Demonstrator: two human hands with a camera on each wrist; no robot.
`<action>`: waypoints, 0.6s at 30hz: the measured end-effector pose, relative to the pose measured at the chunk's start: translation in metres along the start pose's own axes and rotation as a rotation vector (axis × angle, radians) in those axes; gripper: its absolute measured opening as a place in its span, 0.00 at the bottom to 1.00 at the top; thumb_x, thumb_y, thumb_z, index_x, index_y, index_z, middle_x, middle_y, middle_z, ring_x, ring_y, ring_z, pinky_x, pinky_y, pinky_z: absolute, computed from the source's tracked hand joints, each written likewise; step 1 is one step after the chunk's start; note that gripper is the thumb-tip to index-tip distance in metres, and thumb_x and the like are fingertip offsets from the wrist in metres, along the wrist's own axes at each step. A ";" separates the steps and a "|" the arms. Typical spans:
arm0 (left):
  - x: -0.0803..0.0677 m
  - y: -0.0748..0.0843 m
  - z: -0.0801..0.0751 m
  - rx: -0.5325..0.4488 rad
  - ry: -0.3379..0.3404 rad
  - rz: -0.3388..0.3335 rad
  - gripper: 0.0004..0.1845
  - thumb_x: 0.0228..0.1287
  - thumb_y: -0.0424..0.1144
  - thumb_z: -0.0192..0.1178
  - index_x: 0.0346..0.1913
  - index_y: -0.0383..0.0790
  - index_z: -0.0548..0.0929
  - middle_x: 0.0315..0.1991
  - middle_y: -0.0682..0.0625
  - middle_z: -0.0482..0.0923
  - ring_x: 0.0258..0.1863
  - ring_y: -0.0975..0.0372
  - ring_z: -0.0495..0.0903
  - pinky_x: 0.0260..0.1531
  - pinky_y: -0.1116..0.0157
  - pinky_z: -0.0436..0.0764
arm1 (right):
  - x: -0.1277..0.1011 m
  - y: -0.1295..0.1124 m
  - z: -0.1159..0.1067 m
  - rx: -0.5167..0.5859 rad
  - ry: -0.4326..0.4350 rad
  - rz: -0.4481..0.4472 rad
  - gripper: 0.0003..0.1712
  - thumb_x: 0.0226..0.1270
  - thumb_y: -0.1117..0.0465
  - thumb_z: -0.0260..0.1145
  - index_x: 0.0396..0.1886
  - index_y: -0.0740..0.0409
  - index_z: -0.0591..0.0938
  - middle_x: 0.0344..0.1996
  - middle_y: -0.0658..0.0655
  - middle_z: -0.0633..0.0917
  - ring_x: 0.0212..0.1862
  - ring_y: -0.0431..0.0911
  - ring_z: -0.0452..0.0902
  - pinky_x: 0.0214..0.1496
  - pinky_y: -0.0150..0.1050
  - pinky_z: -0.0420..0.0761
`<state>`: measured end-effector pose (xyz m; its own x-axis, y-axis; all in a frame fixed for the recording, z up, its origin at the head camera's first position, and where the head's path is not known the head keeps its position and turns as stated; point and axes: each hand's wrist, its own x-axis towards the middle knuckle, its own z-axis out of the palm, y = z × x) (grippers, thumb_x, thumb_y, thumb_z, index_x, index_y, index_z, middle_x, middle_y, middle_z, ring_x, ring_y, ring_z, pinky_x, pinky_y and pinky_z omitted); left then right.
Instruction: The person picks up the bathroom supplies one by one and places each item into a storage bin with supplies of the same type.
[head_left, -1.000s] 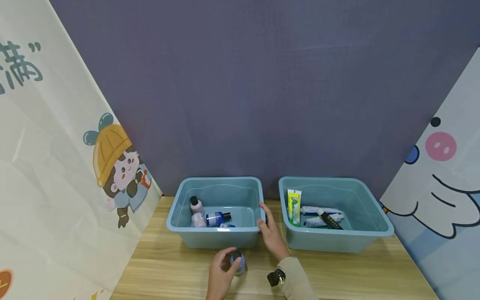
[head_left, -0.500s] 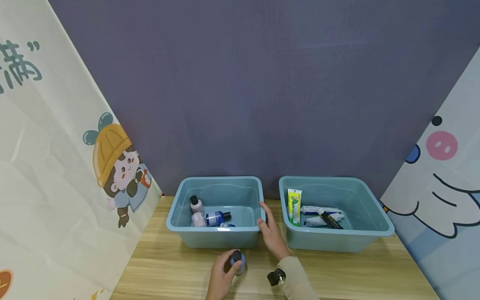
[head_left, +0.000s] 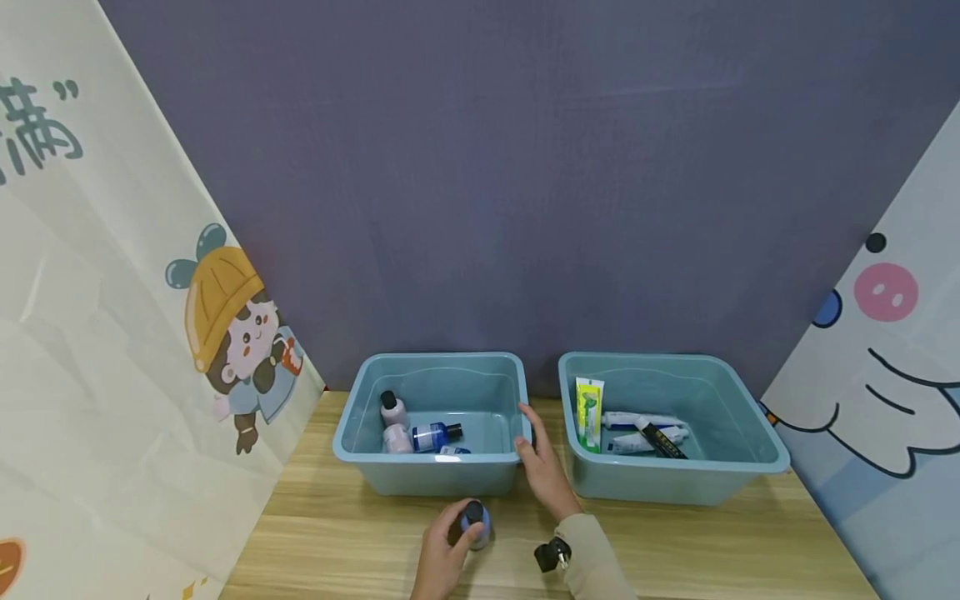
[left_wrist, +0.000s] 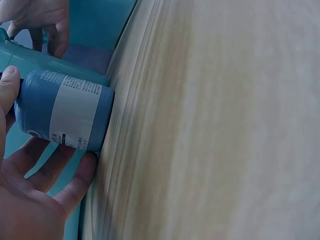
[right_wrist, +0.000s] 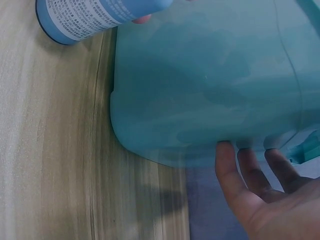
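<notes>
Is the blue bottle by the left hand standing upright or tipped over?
Upright: the blue bottle stands base-down on the table, black cap up.

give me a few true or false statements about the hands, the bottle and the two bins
1. The left hand grips a blue bottle standing on the wooden table. True.
2. The right hand rests in the right bin. False: it touches the left bin at its right rim.
3. The right bin holds tubes. True.
4. The left bin is empty. False: small bottles lie in it.
5. The bottle has a white cap. False: it is dark.
</notes>
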<state>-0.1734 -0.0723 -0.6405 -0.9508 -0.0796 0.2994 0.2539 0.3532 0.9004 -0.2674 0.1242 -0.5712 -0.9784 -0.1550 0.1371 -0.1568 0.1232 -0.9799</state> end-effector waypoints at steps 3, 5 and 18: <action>0.000 0.000 0.000 -0.007 0.007 0.014 0.17 0.63 0.40 0.71 0.54 0.49 0.86 0.50 0.52 0.88 0.51 0.65 0.84 0.55 0.72 0.79 | 0.000 0.002 0.000 -0.011 0.005 -0.016 0.31 0.85 0.53 0.49 0.81 0.33 0.55 0.81 0.58 0.56 0.74 0.62 0.62 0.70 0.63 0.68; -0.001 0.000 0.001 -0.019 0.010 0.020 0.17 0.62 0.40 0.71 0.54 0.49 0.86 0.49 0.52 0.88 0.51 0.65 0.84 0.54 0.72 0.79 | 0.000 0.003 0.000 -0.022 0.013 -0.027 0.31 0.84 0.51 0.50 0.81 0.34 0.56 0.81 0.57 0.56 0.74 0.61 0.62 0.71 0.62 0.66; -0.002 0.001 -0.002 -0.098 0.049 0.042 0.16 0.62 0.34 0.70 0.53 0.46 0.87 0.48 0.50 0.88 0.47 0.69 0.85 0.50 0.66 0.84 | 0.001 0.004 -0.001 -0.037 0.020 -0.037 0.31 0.84 0.51 0.50 0.82 0.36 0.55 0.82 0.57 0.55 0.78 0.61 0.56 0.74 0.67 0.60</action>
<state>-0.1712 -0.0736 -0.6392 -0.9299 -0.1128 0.3502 0.3117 0.2642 0.9127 -0.2694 0.1250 -0.5745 -0.9742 -0.1406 0.1764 -0.1975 0.1542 -0.9681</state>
